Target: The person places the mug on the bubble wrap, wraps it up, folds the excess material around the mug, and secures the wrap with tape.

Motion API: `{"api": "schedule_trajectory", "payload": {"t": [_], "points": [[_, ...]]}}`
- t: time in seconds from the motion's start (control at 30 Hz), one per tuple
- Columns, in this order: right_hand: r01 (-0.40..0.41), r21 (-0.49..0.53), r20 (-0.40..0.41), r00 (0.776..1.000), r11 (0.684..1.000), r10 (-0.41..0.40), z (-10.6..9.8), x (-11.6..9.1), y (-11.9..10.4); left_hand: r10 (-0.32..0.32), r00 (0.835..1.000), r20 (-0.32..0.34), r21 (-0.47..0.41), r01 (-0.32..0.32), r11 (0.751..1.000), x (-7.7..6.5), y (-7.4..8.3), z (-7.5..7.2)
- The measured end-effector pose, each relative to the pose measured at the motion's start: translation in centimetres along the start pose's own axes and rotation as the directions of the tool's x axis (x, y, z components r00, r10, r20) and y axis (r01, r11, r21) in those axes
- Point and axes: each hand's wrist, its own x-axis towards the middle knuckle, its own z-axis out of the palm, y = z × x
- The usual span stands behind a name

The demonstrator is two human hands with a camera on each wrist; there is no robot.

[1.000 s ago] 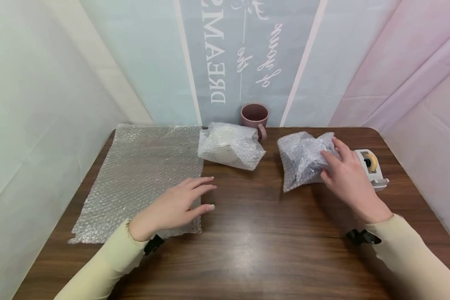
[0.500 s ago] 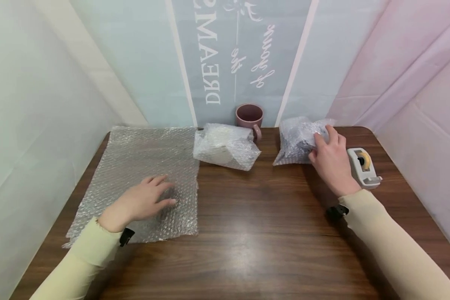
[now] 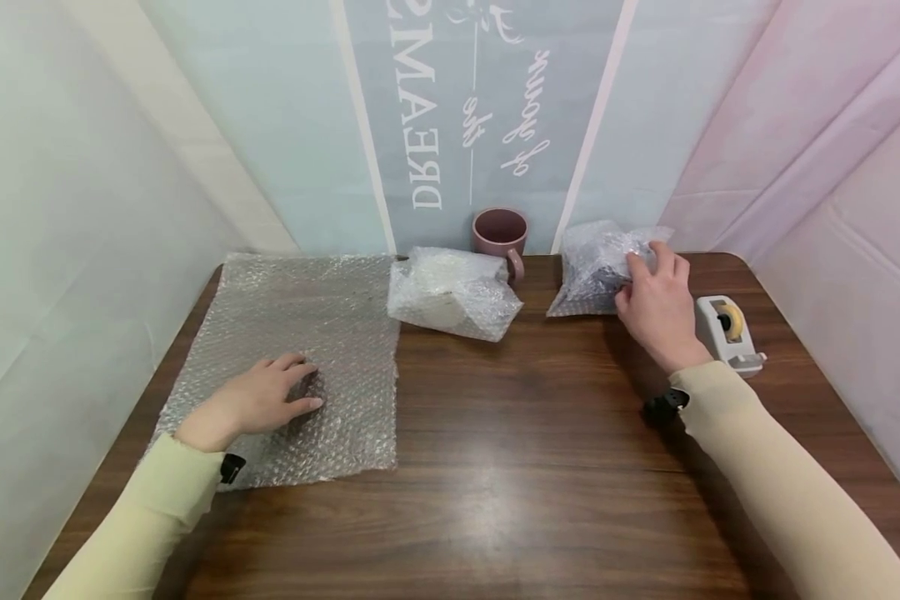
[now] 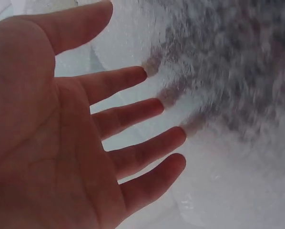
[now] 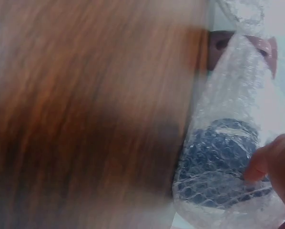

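At the back right of the table, my right hand (image 3: 658, 310) grips a bubble-wrapped package (image 3: 594, 265) by its right side. Through the plastic, the right wrist view shows a dark blue object (image 5: 221, 150) inside. My left hand (image 3: 249, 402) is over the flat bubble wrap sheet (image 3: 307, 304) on the left, its fingers relaxed and spread. In the left wrist view, the fingertips come right up to the sheet's surface and nothing lies in the palm.
A second bubble-wrapped package (image 3: 453, 292), pale inside, lies at the back middle. Behind it stands a mauve mug (image 3: 499, 229) close to the backdrop. A white tape dispenser (image 3: 726, 335) with yellow tape sits right of my right hand. Fabric walls border the wooden table (image 3: 495, 467).
My right hand has moved the wrapped package back toward the rear edge of the table. The left hand has shifted left, from the sheet's right edge to over its middle.
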Motion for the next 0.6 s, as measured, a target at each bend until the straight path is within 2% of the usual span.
{"api": "schedule_trajectory", "payload": {"t": [0.1,0.2,0.3,0.43,0.5,0.6], "points": [[-0.033,0.020,0.045,0.998,0.999,0.032,-0.7,-0.1,0.0,0.032,0.999,0.004,-0.014,-0.032,0.999,-0.2,0.3,-0.4],[-0.029,0.044,0.031,0.999,0.999,0.028,-1.4,-0.8,-0.1,0.075,0.997,0.026,-0.018,-0.075,0.997,-0.3,0.6,-0.9],[0.045,0.083,-0.049,0.998,0.996,-0.041,-1.9,-1.7,-0.6,0.139,0.988,0.062,-0.030,-0.137,0.990,-0.2,1.1,-1.3],[0.169,0.152,-0.156,0.977,0.974,-0.145,-2.6,-2.7,-1.9,0.232,0.966,0.110,-0.064,-0.226,0.972,0.2,2.0,-1.6],[0.215,0.173,-0.186,0.965,0.961,-0.182,-2.9,-3.1,-2.7,0.259,0.956,0.137,-0.081,-0.250,0.965,0.5,2.7,-1.6],[0.273,0.196,-0.223,0.948,0.942,-0.228,-3.3,-3.5,-3.9,0.265,0.948,0.175,-0.075,-0.255,0.964,0.9,3.7,-1.5]]}}
